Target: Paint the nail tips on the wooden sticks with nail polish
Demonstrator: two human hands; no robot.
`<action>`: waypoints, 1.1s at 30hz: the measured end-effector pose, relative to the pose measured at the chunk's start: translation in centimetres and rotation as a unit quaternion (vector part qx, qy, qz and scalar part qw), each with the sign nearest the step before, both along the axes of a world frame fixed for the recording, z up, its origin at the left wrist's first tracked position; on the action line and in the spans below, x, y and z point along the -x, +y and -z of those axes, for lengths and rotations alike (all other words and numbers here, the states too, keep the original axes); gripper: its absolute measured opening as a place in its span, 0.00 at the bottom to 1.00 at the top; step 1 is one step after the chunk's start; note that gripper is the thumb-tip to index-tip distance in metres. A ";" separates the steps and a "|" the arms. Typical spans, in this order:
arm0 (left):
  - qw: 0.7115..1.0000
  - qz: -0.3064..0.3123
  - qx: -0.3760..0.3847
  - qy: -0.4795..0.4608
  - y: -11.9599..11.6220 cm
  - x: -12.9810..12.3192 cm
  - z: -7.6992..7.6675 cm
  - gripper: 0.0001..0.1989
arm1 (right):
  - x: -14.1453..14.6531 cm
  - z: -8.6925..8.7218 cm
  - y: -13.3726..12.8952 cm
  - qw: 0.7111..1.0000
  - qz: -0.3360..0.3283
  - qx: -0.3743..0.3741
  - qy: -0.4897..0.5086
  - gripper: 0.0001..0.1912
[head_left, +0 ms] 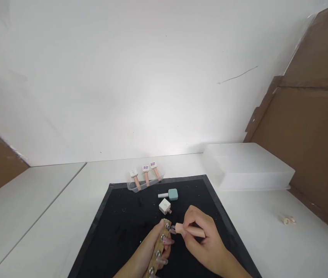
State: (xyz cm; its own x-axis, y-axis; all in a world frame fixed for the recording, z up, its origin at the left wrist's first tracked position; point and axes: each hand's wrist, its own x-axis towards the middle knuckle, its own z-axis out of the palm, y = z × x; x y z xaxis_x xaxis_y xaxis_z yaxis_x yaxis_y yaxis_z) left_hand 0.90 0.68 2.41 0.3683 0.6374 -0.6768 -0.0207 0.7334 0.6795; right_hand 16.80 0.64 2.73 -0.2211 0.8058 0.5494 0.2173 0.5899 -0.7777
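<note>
My left hand (151,236) is wrapped round a wooden nail-tip stand (155,256), thumb along its left side and fingers under its right. Several false nails (168,241) stick out to the right from metal posts on the strip. In my right hand (208,247) is a peach-coloured nail polish brush (197,231), pinched by its handle and pointing left. Its tip is at the topmost false nail; whether they touch I cannot tell. Just beyond, an uncapped white nail polish bottle (164,206) lies near a green bottle (173,194) with a white cap.
A clear tray (151,183) holding white bottles with peach caps stands at the mat's back edge. The black mat (117,224) lies on a white table (51,224). At the right are a translucent white box (251,166) and small beige rings (288,220).
</note>
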 end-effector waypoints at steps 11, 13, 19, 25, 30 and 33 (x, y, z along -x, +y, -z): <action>1.000 0.016 -0.018 -0.019 0.2 0.3 1.0 0.31 | 0.0 -0.1 0.1 0.997 -0.002 0.070 0.014 0.11; 0.999 0.016 -0.025 -0.029 0.3 0.4 1.3 0.31 | 0.0 -0.2 0.1 0.997 0.003 0.078 0.020 0.11; 0.996 0.018 -0.062 -0.068 0.5 0.7 2.8 0.31 | 0.2 -0.2 0.0 0.993 0.019 0.105 0.044 0.12; 0.995 0.001 -0.070 -0.072 0.4 0.8 3.3 0.30 | 0.3 0.2 0.0 0.991 0.031 0.119 0.056 0.12; 0.995 0.012 -0.057 -0.082 0.8 0.9 3.6 0.30 | 0.3 0.1 -0.1 0.999 0.044 0.016 0.027 0.11; 0.995 0.014 -0.047 -0.081 1.1 0.8 3.5 0.31 | 0.3 0.1 -0.2 0.997 0.018 -0.070 -0.005 0.09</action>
